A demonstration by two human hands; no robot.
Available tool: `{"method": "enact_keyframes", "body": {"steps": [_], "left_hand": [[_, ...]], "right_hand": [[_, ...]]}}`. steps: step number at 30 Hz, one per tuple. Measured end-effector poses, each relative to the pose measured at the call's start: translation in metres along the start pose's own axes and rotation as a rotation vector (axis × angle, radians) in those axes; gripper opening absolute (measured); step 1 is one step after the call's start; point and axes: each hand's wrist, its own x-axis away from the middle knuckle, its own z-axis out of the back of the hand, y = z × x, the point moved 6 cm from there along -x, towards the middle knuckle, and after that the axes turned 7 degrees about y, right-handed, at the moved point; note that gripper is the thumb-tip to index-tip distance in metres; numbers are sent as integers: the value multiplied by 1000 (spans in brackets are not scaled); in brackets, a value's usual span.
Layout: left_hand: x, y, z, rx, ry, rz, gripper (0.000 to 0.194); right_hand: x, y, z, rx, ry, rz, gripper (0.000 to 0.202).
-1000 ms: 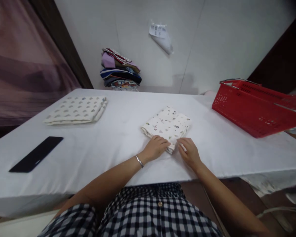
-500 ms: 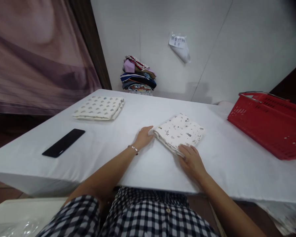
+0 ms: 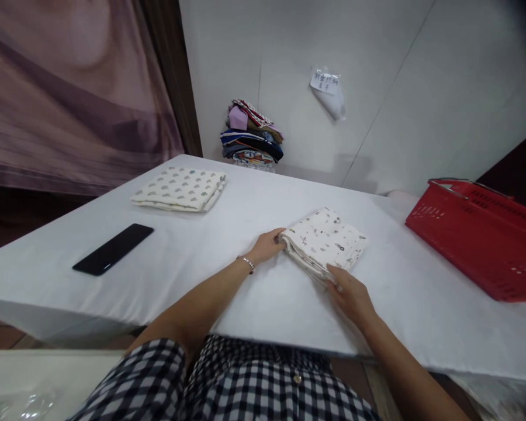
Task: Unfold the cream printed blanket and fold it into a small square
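Note:
A folded white cloth with small grey and brown prints lies in several layers on the table in front of me. At its left corner, my left hand is closed on the edge, with its fingertips partly hidden by the fabric. My right hand grips the near corner, thumb on top and the other fingers beneath or behind the layers, mostly out of sight. A second folded cloth, cream with rows of small grey shapes, rests at the table's far left, apart from both hands.
A black phone lies on the white-covered table at the left. To the right stands a red plastic basket with a metal handle. Behind the table is a stack of folded fabrics by the wall, where a paper sign hangs.
My left hand has moved slightly right and wraps further round the cloth's corner. My right hand has its thumb over the near edge instead of fingers lying on top. The view has shifted a little.

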Motion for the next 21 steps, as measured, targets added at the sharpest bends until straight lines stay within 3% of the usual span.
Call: {"method": "enact_keyframes", "body": {"steps": [4,9,13,16,19,21], "left_hand": [[2,8,-1,-115,15,-83,60],[2,19,-5,-236,49,-115,66],[-6,16,-2,-281,176,-162,49],[-16,-5,5,-156,216,-53,34],[-25,-27,4,14,131,128,27],[-29,-32,4,31,90,172,24]], "right_hand": [[-1,15,3,-64,60,-104,34],[-4,17,5,-76,71,-96,33],[-5,8,5,-50,62,-64,33],[-6,-5,-3,13,2,-8,34],[-7,-21,-14,77,-67,84,34],[-6,-27,-18,96,-84,123,35]]}}
